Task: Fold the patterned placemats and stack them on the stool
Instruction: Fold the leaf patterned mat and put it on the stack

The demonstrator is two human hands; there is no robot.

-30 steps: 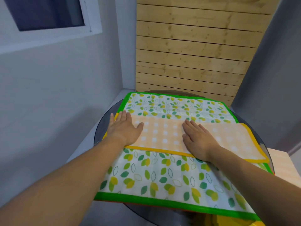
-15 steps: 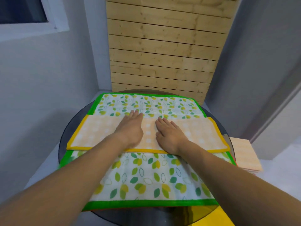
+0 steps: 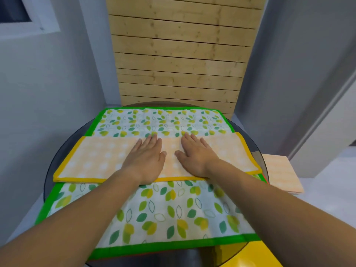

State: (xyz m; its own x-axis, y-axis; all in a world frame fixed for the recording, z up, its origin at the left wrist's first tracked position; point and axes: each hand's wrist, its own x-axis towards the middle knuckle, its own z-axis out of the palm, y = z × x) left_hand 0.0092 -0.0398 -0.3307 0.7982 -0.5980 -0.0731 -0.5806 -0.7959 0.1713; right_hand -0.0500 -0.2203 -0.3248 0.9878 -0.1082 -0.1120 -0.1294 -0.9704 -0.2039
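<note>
Orange checked cloth with a yellow border, a folded placemat (image 3: 100, 160), is seen lying across the middle of the frame in the head view, on top of a larger leaf-patterned placemat (image 3: 163, 209) edged in green. Both are carried by a round glass table (image 3: 63, 145). The left hand (image 3: 146, 158) and right hand (image 3: 194, 157) are laid flat on the folded strip, palms down, fingers spread, nothing gripped. Compared with a second ago, the hands have been drawn from wide apart to close together near the centre of the strip, just beside each other but not touching. This is judged to mean that the first fold has been smoothed and pressed, and that a second fold, end to end, is probably next. At the right edge of the frame, lower than the table, a pale wooden stool (image 3: 279, 172) is partly seen; whether anything is stacked on it cannot be told. Wooden slats (image 3: 179, 54) fill the upper centre.
</note>
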